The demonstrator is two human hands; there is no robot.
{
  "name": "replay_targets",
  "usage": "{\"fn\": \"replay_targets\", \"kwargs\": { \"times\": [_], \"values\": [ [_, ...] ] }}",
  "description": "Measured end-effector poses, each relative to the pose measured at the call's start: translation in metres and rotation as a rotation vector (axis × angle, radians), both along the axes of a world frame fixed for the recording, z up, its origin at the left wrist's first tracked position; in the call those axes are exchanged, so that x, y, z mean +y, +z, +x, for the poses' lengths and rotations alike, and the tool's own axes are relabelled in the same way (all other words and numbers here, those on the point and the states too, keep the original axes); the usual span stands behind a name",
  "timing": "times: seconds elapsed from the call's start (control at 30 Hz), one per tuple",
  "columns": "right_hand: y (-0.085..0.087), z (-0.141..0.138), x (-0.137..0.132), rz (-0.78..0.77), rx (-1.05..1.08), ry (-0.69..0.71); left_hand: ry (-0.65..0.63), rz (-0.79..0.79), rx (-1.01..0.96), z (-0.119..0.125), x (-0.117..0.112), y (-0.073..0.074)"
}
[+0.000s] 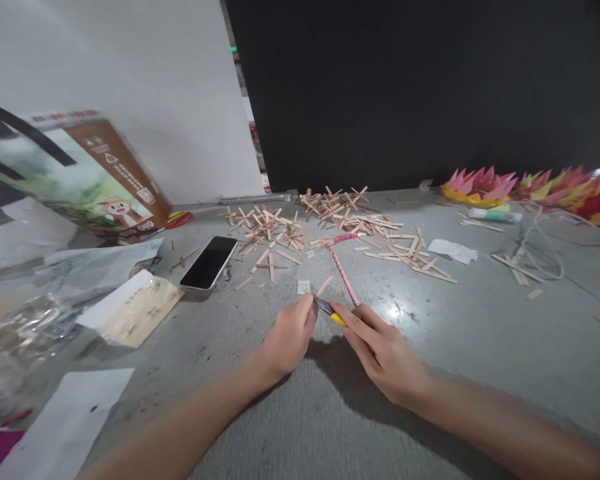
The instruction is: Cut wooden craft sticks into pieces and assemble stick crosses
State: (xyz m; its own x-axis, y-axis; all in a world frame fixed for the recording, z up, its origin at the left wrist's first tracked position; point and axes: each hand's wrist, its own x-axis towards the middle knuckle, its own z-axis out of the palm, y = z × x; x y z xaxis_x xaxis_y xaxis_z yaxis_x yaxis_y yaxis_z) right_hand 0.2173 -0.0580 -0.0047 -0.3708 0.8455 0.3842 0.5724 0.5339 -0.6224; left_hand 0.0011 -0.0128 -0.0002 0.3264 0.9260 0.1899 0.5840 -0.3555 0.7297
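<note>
Fingers of the right hand point(385, 357) are pinched around a yellow-handled knife point(337, 319), which sits low over the middle of the desk point(260, 427), its metal end pointing at the left hand point(287, 337). The left fingers are curled tight with the thumb on top; whatever they may grip is hidden, though a short wooden stick point(325, 286) shows just beyond the thumb, and I cannot tell whether it is held or merely lies there. The main danger is the knife itself: its tip appears to touch or nearly touch the left thumb, so a slip, or too hard a push, could cut it. A pink striped stick point(345, 279) runs up to the right hand's knuckles, and a sideways nudge could set it rolling. Beside the left thumb, the small pale square point(304, 287) could be brushed away by a sleeve-less wrist or a stray knuckle. Farther back, the loose pile of wooden sticks point(267, 227) lies criss-crossed and could scatter if a forward reach caught it. The phone point(210, 263), resting screen up to the left, seems far enough off to be safe, unless the left elbow swings wide.
</note>
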Motion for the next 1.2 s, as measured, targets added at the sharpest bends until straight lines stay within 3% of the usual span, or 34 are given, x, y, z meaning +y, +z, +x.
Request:
{"fn": "replay_targets", "kwargs": {
  "times": [0.33, 0.67, 0.97, 1.2],
  "values": [
    [0.002, -0.001, 0.001, -0.022, 0.023, -0.004, 0.004, -0.043, 0.069, -0.001, 0.001, -0.005],
    [0.003, -0.001, 0.001, -0.010, 0.084, 0.026, -0.020, 0.054, 0.086, -0.002, 0.001, -0.008],
    [0.005, -0.002, 0.002, -0.029, 0.091, 0.014, 0.028, 0.009, 0.113, 0.001, -0.001, -0.005],
    [0.004, -0.002, 0.002, -0.030, 0.106, 0.016, -0.010, 0.143, 0.145, 0.000, 0.001, -0.010]
  ]
}}
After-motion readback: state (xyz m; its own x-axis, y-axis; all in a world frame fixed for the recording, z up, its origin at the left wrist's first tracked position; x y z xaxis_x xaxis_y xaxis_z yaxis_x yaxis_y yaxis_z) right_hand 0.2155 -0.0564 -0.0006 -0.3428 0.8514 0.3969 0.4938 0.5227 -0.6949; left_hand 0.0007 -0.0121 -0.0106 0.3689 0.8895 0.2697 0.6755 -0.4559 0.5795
